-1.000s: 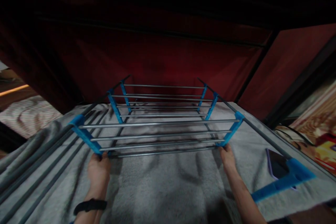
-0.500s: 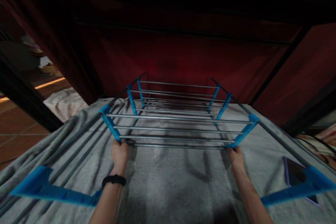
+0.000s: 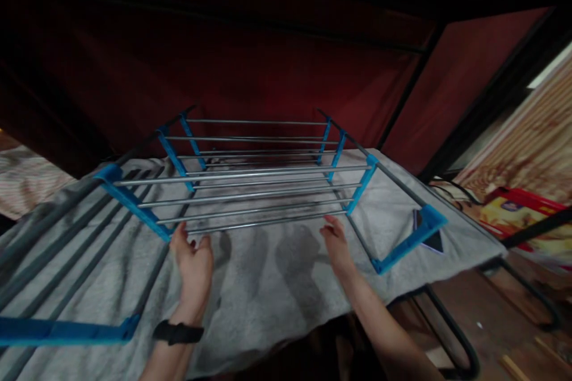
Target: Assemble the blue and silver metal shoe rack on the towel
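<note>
A rack of grey metal tubes [image 3: 254,175] with blue plastic side pieces [image 3: 361,183] stands on a grey cloth [image 3: 254,286]. My left hand [image 3: 193,259], with a dark band on its wrist, is at the rack's near left lower corner. Its thumb and fingers are apart, and the fingertips overlap the blue piece there; whether they touch it I cannot tell. Just below the lowest near rod, left of the right-hand blue piece, is my right hand [image 3: 336,241]. Its fingers are loosely bent and apart, with nothing in them.
A phone [image 3: 431,235] lies on the cloth, partly behind a blue piece at right. Dark red panels [image 3: 250,77] rise behind the rack. A red and yellow box [image 3: 518,214] sits beyond the cloth's right side. Black tubular legs [image 3: 451,333] stand below its edge.
Both hands have let go of the rack's lower corners, and the right hand has come inward off its blue piece. The view has swung to the right.
</note>
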`<action>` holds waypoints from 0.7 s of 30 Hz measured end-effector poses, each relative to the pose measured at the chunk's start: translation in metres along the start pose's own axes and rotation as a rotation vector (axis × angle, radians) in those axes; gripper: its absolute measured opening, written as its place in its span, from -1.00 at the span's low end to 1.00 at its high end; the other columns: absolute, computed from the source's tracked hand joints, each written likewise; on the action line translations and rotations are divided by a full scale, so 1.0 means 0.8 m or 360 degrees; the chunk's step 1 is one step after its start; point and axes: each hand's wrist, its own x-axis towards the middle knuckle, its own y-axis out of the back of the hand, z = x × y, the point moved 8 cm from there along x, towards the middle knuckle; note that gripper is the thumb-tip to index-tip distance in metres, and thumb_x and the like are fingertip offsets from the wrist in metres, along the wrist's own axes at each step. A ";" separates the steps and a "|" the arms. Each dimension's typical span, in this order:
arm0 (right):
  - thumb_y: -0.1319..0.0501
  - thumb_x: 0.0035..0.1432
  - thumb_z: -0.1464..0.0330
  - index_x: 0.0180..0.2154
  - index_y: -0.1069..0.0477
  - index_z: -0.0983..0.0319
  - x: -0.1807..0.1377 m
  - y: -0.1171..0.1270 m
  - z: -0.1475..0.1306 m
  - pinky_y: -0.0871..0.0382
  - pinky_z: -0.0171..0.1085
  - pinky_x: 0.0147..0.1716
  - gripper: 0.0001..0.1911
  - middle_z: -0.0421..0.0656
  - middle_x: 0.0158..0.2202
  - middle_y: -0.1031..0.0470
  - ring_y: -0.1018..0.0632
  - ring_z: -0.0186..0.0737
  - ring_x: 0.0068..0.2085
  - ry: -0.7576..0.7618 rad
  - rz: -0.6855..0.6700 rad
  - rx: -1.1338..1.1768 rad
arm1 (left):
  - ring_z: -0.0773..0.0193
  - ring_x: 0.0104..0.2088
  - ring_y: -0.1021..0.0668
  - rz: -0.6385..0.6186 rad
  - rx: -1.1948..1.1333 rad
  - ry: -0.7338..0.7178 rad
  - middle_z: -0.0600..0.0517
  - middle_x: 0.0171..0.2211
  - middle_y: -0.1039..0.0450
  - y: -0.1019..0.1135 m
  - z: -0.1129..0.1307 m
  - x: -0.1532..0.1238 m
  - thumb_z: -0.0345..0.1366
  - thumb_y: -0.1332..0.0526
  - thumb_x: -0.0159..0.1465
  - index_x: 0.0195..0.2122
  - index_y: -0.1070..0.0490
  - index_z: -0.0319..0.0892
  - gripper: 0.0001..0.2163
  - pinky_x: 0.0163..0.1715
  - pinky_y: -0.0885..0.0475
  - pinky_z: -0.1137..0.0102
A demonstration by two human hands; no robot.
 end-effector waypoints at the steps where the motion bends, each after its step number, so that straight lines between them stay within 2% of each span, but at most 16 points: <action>1: -0.04 0.05 0.33 -0.07 -0.40 0.19 -0.020 -0.023 -0.011 -0.43 -0.23 -0.20 -0.62 -0.13 -0.18 -0.49 -0.50 -0.22 -0.23 0.0114 -0.0271 -0.0053 | 0.10 0.15 -0.40 -0.0092 -0.0089 -0.0021 -0.10 0.13 -0.33 -0.011 0.007 -0.013 -0.30 -0.11 0.23 0.21 -0.17 -0.11 -0.51 0.13 -0.34 0.19; 3: -0.05 0.09 0.40 -0.12 -0.44 0.16 -0.068 -0.061 -0.029 -0.41 -0.23 -0.17 -0.68 -0.15 -0.19 -0.53 -0.52 -0.22 -0.20 0.0351 -0.0778 -0.0244 | 0.13 0.00 -0.52 -0.0456 -0.0203 -0.0066 -0.10 -0.03 -0.49 -0.039 0.025 -0.042 -0.31 -0.10 0.24 0.02 -0.37 -0.20 -0.67 0.09 -0.39 0.18; 5: -0.07 0.14 0.43 -0.12 -0.44 0.14 -0.114 -0.075 -0.042 -0.38 -0.21 -0.11 -0.71 -0.13 -0.13 -0.53 -0.53 -0.19 -0.13 0.0618 -0.1041 -0.0532 | 0.13 -0.12 -0.57 -0.0664 -0.0138 -0.0121 -0.10 -0.18 -0.57 -0.047 0.044 -0.070 -0.33 -0.08 0.25 -0.12 -0.46 -0.24 -0.75 0.03 -0.45 0.17; 7: -0.10 0.17 0.41 -0.08 -0.43 0.13 -0.145 -0.073 -0.052 -0.33 -0.15 -0.03 -0.72 -0.09 -0.01 -0.49 -0.49 -0.12 -0.01 0.0913 -0.1044 -0.0850 | 0.17 -0.17 -0.60 -0.0819 -0.0069 -0.0335 -0.10 -0.19 -0.59 -0.037 0.078 -0.095 -0.36 -0.03 0.30 -0.13 -0.49 -0.22 -0.74 -0.05 -0.50 0.22; 9: -0.10 0.21 0.37 0.01 -0.38 0.15 -0.159 -0.069 -0.053 -0.29 -0.10 -0.01 -0.68 -0.04 0.06 -0.44 -0.47 -0.05 0.03 0.1092 -0.0991 -0.1091 | 0.22 -0.12 -0.59 -0.0974 0.0075 -0.0774 -0.06 -0.12 -0.58 -0.011 0.129 -0.126 -0.39 0.00 0.33 -0.09 -0.50 -0.16 -0.71 -0.05 -0.50 0.28; 11: -0.09 0.23 0.35 0.03 -0.37 0.17 -0.162 -0.072 -0.047 -0.28 -0.08 -0.04 -0.67 0.01 0.07 -0.43 -0.47 0.01 0.02 0.1186 -0.0975 -0.1253 | 0.23 -0.05 -0.57 -0.0998 0.0288 -0.1267 -0.03 -0.07 -0.57 0.031 0.182 -0.161 -0.45 -0.01 0.33 -0.04 -0.49 -0.11 -0.69 -0.01 -0.47 0.28; 13: -0.07 0.24 0.35 0.03 -0.36 0.18 -0.162 -0.079 -0.041 -0.28 -0.08 -0.08 -0.67 0.05 0.07 -0.42 -0.47 0.04 0.01 0.1252 -0.0995 -0.1327 | 0.21 -0.02 -0.55 -0.0722 0.0448 -0.1649 -0.04 -0.04 -0.55 0.094 0.229 -0.186 -0.49 -0.03 0.32 0.00 -0.46 -0.09 -0.67 0.00 -0.45 0.26; 14: -0.06 0.25 0.34 0.03 -0.36 0.19 -0.162 -0.082 -0.039 -0.28 -0.07 -0.08 -0.66 0.06 0.09 -0.41 -0.46 0.05 0.01 0.1280 -0.1012 -0.1345 | 0.20 0.00 -0.54 -0.0534 0.0460 -0.1751 -0.04 -0.03 -0.54 0.130 0.246 -0.194 -0.50 -0.05 0.30 0.03 -0.44 -0.09 -0.66 0.01 -0.45 0.25; 16: -0.04 0.25 0.33 0.03 -0.36 0.19 -0.161 -0.088 -0.035 -0.28 -0.07 -0.10 -0.66 0.06 0.10 -0.40 -0.46 0.06 0.00 0.1292 -0.1056 -0.1378 | 0.20 -0.03 -0.55 0.0029 0.0398 -0.1727 -0.02 -0.06 -0.54 0.212 0.258 -0.190 -0.51 -0.09 0.27 0.02 -0.42 -0.06 -0.66 -0.03 -0.46 0.26; 17: -0.04 0.24 0.33 0.03 -0.36 0.19 -0.160 -0.090 -0.033 -0.29 -0.07 -0.11 -0.66 0.06 0.09 -0.40 -0.46 0.05 0.00 0.1280 -0.1078 -0.1399 | 0.20 -0.06 -0.56 0.0318 0.0374 -0.1576 0.01 -0.10 -0.54 0.252 0.248 -0.178 -0.49 -0.09 0.27 -0.02 -0.42 -0.06 -0.70 -0.05 -0.46 0.27; 18: -0.03 0.24 0.32 0.03 -0.36 0.18 -0.159 -0.092 -0.031 -0.29 -0.07 -0.12 -0.65 0.05 0.09 -0.39 -0.46 0.04 -0.01 0.1258 -0.1093 -0.1419 | 0.21 -0.09 -0.56 0.0593 0.0358 -0.1315 0.01 -0.13 -0.54 0.291 0.224 -0.160 -0.45 -0.08 0.30 -0.08 -0.43 -0.08 -0.76 -0.05 -0.45 0.28; 19: -0.02 0.24 0.32 0.03 -0.36 0.18 -0.159 -0.093 -0.030 -0.29 -0.06 -0.11 -0.65 0.04 0.09 -0.39 -0.47 0.03 -0.01 0.1235 -0.1106 -0.1434 | 0.21 -0.12 -0.57 0.0770 0.0364 -0.1005 0.00 -0.16 -0.53 0.321 0.190 -0.138 -0.39 -0.04 0.33 -0.09 -0.42 -0.12 -0.79 -0.05 -0.44 0.29; 21: 0.01 0.24 0.32 0.02 -0.36 0.16 -0.158 -0.094 -0.028 -0.29 -0.04 -0.10 -0.65 0.00 0.08 -0.40 -0.47 0.02 -0.01 0.1190 -0.1114 -0.1447 | 0.20 -0.17 -0.57 0.0749 0.0409 -0.0489 -0.03 -0.19 -0.53 0.350 0.108 -0.091 -0.28 0.00 0.35 -0.07 -0.38 -0.17 -0.76 -0.12 -0.46 0.33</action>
